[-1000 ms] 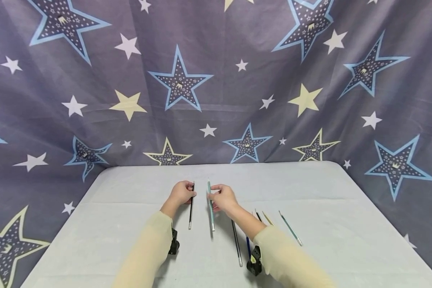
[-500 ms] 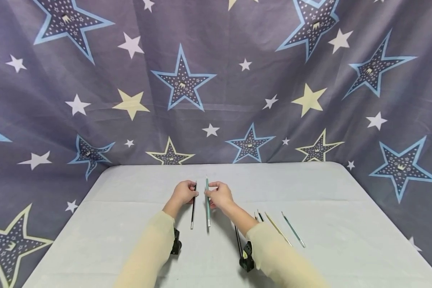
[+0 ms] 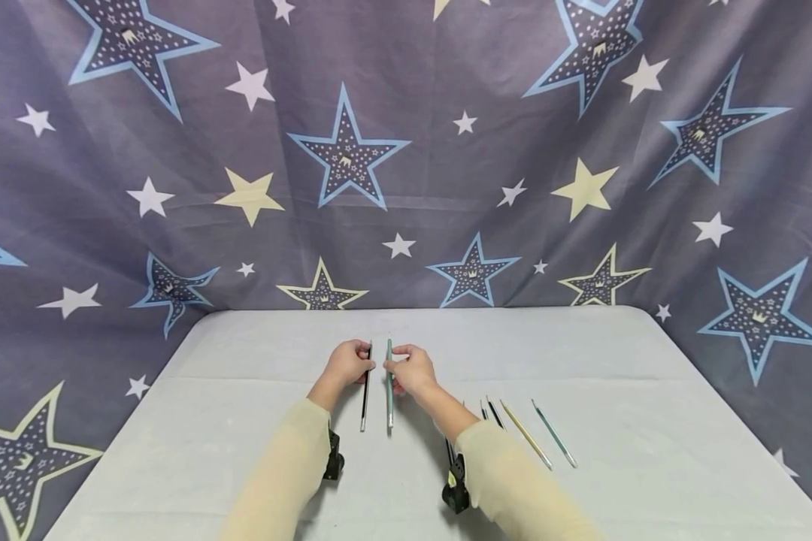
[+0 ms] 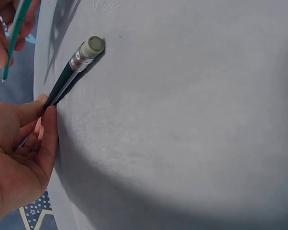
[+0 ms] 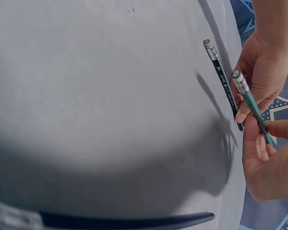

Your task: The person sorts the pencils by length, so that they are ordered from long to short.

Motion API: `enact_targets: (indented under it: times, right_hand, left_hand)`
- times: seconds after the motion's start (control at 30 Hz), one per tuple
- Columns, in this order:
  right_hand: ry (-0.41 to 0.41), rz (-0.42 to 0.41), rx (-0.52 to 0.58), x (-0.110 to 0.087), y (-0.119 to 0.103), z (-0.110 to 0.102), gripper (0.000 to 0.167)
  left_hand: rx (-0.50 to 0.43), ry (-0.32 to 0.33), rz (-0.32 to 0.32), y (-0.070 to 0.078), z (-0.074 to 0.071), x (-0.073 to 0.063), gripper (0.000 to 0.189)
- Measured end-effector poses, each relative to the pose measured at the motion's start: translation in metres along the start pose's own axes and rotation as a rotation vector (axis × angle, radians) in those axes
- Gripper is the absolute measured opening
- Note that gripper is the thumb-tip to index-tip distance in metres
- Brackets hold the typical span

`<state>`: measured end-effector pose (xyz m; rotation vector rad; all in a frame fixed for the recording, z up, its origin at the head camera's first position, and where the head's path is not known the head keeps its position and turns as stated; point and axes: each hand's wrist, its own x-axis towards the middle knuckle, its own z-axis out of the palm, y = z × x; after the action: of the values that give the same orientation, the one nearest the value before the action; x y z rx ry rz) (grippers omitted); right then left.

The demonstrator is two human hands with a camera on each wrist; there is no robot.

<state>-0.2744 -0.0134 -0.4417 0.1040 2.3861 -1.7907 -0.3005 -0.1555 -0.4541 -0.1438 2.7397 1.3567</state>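
Note:
My left hand (image 3: 346, 364) pinches a dark pencil (image 3: 365, 398) between thumb and fingers near its far end. In the left wrist view, the pencil's white eraser (image 4: 95, 44) and metal band point back toward me, close above the cloth. To its right, my right hand (image 3: 414, 370) pinches a teal pencil (image 3: 389, 398), eraser end also toward me. The two pencils stand side by side, nearly parallel, with a narrow gap. In the right wrist view the teal pencil (image 5: 252, 105) appears raised off the table. Curled fingers partly hide both far ends.
Right of my right forearm lie a yellow pencil (image 3: 526, 434), another teal pencil (image 3: 553, 433) and dark pencils (image 3: 495, 412), some partly hidden by the sleeve. A pale cloth covers the table (image 3: 243, 421); a star-patterned curtain (image 3: 406, 188) hangs behind it.
My right hand has brought the teal pencil left, nearer the dark one, and straightened its slant. The right forearm has shifted left, uncovering more of the yellow pencil. The left hand keeps its hold.

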Motion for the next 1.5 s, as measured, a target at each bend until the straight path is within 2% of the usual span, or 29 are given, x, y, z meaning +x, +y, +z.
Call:
enact_targets:
  times: [0.37,0.67,0.83,1.07,1.33,1.5]
  right_hand:
    - [0.018,0.019,0.023,0.003,0.007,0.005,0.031]
    - [0.035,0.007,-0.014,0.007,0.015,0.008,0.031]
    - [0.034,-0.001,-0.065,0.010,0.017,0.010,0.032]
    - [0.053,-0.060,-0.181,0.011,0.020,0.012,0.032]
    - [0.112,-0.124,-0.358,0.005,0.017,0.016,0.030]
    - [0.142,-0.143,-0.396,0.004,0.018,0.019,0.029]
  left_hand:
    - [0.010,0.002,-0.004,-0.004,0.001,0.004,0.038]
    - [0.022,0.014,-0.014,-0.005,0.003,0.004,0.037]
    - [0.015,0.016,-0.020,-0.005,0.003,0.004,0.038]
    - [-0.004,0.007,-0.029,-0.004,0.003,0.004,0.038]
    - [-0.014,0.001,-0.031,-0.003,0.002,0.003,0.039]
    - [-0.012,0.007,-0.031,-0.004,0.002,0.002,0.039]
